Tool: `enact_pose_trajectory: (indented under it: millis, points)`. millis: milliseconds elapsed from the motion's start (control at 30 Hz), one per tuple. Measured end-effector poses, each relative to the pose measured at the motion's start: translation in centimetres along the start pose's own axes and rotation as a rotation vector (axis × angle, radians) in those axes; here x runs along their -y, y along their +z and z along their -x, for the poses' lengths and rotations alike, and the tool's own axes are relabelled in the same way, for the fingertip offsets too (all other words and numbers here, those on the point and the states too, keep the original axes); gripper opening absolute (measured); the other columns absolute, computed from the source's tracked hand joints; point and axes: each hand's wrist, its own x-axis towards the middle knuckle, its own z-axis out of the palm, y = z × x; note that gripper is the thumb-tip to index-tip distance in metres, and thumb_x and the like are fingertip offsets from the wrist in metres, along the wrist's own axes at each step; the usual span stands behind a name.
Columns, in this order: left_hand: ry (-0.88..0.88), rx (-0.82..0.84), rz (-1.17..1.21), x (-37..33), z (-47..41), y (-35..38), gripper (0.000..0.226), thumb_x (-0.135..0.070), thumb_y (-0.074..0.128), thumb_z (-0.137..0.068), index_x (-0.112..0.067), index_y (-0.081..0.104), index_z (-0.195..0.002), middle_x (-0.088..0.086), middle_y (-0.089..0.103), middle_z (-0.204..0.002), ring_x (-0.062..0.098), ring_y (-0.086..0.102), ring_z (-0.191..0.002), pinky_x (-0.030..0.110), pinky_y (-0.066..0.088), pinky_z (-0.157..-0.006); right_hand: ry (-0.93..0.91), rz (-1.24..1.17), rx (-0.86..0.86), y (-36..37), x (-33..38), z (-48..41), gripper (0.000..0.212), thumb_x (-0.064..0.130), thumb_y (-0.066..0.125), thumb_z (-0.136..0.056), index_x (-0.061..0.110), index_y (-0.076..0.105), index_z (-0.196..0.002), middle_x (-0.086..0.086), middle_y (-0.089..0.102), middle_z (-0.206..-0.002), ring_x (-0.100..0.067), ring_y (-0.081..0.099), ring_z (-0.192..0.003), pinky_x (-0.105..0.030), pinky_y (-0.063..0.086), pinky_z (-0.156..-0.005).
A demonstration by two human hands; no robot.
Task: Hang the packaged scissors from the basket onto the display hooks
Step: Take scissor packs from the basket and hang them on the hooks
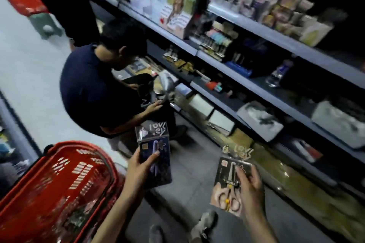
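Packaged scissors (164, 165) in purple wrap sit in your left hand (138, 171), thumb curled over the front. A second pack (227, 179) sits in your right hand (250, 185), fingers (254, 173) wrapped round its right edge and thumb on its face. You hold both in the air above the floor (25, 77), well apart from each other.

A crouching person (88, 89) in a dark top is just beyond the purple one, between you and the lower shelves (256, 31), handling something dark. The red basket (65, 144) stands at your lower left, beside your left forearm (its contents are too blurred to name). One of your shoes (205, 221) shows below the packs.

The floor is pale grey and the aisle is dim. Grey shelving runs along your right, crowded with small boxed and carded goods, most of them smeared by motion.

Both packs stand lengthwise away from you, header cards at the far end. In the second pack the blades point away and the pale handles lie nearest you.
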Motion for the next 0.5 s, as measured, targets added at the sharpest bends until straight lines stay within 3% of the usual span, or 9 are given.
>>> enact_pose_trajectory:
  millis: [67, 133, 233, 367, 433, 500]
  points:
    - [-0.011, 0.111, -0.036, -0.3, 0.6, 3.0, 0.03, -0.018, 0.084, -0.083, -0.018, 0.074, -0.112, 0.008, 0.08, -0.109, 0.04, 0.071, -0.113, 0.06, 0.054, -0.102, 0.024, -0.031, -0.095, -3.4, -0.4, 0.9, 0.02, 0.019, 0.066, -0.098, 0.035, 0.07, -0.088, -0.007, 0.077, -0.092, -0.036, 0.073, -0.092, -0.051, 0.057, -0.085]
    - [-0.014, 0.219, -0.076, -0.6, 2.1, 6.6, 0.023, -0.013, 0.081, -0.088, -0.017, 0.075, -0.109, 0.007, 0.081, -0.106, 0.038, 0.072, -0.112, 0.056, 0.055, -0.102, 0.019, -0.065, -0.205, -7.2, -0.9, 1.9, 0.01, 0.028, 0.069, -0.096, 0.032, 0.069, -0.087, -0.004, 0.077, -0.088, -0.03, 0.074, -0.088, -0.048, 0.058, -0.082]
    - [-0.027, 0.394, -0.093, -1.1, 5.6, 12.1, 0.018, -0.012, 0.069, -0.097, -0.011, 0.076, -0.114, 0.01, 0.08, -0.108, 0.035, 0.073, -0.108, 0.051, 0.055, -0.099, 0.001, -0.104, -0.344, -12.7, -1.7, 3.3, 0.012, 0.037, 0.071, -0.092, 0.027, 0.069, -0.087, -0.002, 0.077, -0.086, -0.025, 0.074, -0.082, -0.045, 0.058, -0.078]
    - [-0.07, 0.604, -0.109, -1.3, 11.9, 19.2, 0.021, -0.021, 0.065, -0.101, -0.008, 0.078, -0.11, 0.009, 0.08, -0.102, 0.021, 0.072, -0.094, 0.039, 0.055, -0.088, -0.032, -0.138, -0.463, -20.2, -3.3, 5.3, 0.009, 0.031, 0.071, -0.094, 0.024, 0.072, -0.089, -0.002, 0.077, -0.086, -0.034, 0.073, -0.085, -0.049, 0.058, -0.077]
    - [-0.085, 0.697, -0.149, -1.0, 15.4, 22.7, 0.023, -0.023, 0.066, -0.1, -0.005, 0.078, -0.106, 0.011, 0.08, -0.098, 0.021, 0.072, -0.088, 0.036, 0.056, -0.083, -0.035, -0.154, -0.513, -24.2, -4.0, 6.5, 0.008, 0.025, 0.072, -0.094, 0.024, 0.073, -0.086, -0.002, 0.076, -0.08, -0.035, 0.071, -0.076, -0.045, 0.055, -0.071]
    - [-0.07, 0.788, -0.206, 0.0, 19.1, 26.2, 0.025, -0.024, 0.067, -0.099, -0.002, 0.077, -0.104, 0.01, 0.079, -0.093, 0.02, 0.072, -0.085, 0.03, 0.057, -0.075, -0.052, -0.165, -0.548, -28.6, -4.4, 7.7, 0.007, 0.021, 0.073, -0.094, 0.022, 0.073, -0.087, -0.005, 0.077, -0.08, -0.035, 0.073, -0.079, -0.043, 0.056, -0.071]
